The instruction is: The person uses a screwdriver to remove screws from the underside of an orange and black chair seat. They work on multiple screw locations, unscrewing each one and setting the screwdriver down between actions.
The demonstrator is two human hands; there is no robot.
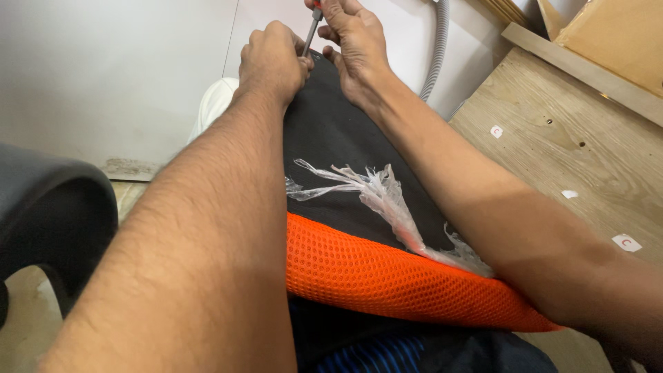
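While your head camera looks down along both forearms, it shows your left hand (271, 59) curled into a fist on the far edge of the black seat panel (338, 148), pinning it down, and your right hand (356, 41) closed around the screwdriver (312, 31), whose grey shaft runs down between the two hands to that same edge (its red handle is cut off by the top of the frame). The tip is hidden behind your left knuckles, so you cannot tell from here whether it sits in a screw or how far anything is driven.

The panel lies across your lap, its orange mesh cushion (373, 273) nearest your body. A torn strip of clear plastic wrap (387, 200) trails across the black surface, so the unwrapping looks largely done, with scraps left to clear. The work at the far edge reads as in progress rather than finished, since both hands are committed there.

Around you: a plywood board (552, 145) to the right with small stickers on it, a grey corrugated hose (436, 48) against the white wall, a white rounded part (214, 103) beyond your left wrist, and a dark curved chair part (48, 214) at the left.
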